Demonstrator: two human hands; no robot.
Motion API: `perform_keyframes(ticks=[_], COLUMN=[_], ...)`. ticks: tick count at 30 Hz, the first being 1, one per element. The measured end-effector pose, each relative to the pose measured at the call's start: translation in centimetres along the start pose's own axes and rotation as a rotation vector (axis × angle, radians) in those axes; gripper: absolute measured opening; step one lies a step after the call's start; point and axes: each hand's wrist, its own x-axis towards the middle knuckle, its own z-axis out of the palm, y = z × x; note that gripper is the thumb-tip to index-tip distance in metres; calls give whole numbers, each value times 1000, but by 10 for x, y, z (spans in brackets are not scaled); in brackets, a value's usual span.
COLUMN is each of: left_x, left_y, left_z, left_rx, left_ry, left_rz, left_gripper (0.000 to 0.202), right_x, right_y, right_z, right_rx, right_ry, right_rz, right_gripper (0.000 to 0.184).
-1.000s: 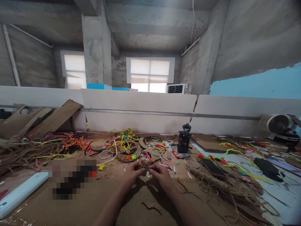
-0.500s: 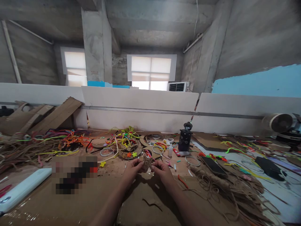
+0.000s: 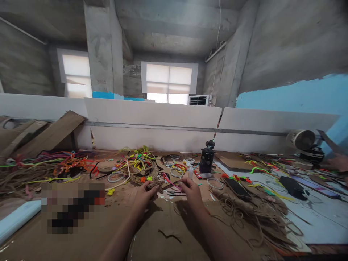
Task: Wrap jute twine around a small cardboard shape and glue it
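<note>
My left hand [image 3: 144,198] is closed, its thumb and fingers pinching a small piece of knotted brown twine [image 3: 160,186]. Slightly to the right, my right hand [image 3: 191,191] is held apart from it, with thumb and fingertips pressed together on what looks like a thin strand of the same twine [image 3: 176,209], which loops below the hand. The strand's end is hidden by the fingers. Behind the left hand lies a woven twine ring [image 3: 154,170] with colourful pipe-cleaner flowers. Between the hands, a pair of scissors or similar pointed tool [image 3: 175,194] rests on the table.
A black bottle [image 3: 207,159] and a small clear bottle [image 3: 190,172] stand beyond. To the right are a phone [image 3: 237,188], heaped twine [image 3: 252,214] and a fan [image 3: 301,139]. Another person's hand [image 3: 338,163] shows at the right edge. A short dark strip [image 3: 170,235] lies on cardboard.
My hands were close together on the twine piece; now the right has drawn away to the right. The view has turned slightly right, and another person's hand has appeared.
</note>
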Motion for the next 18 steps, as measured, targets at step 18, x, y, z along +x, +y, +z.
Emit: perform_keyframes(ticks=[18], left_x=[13], left_y=[-8], left_z=[-9], left_rx=[25], left_ry=[96], left_rz=[-72], left_gripper=[53], right_x=[14], right_y=[-9], right_z=[-19], right_rx=[-746], right_ry=[-229], right_rz=[-18], right_gripper=[22])
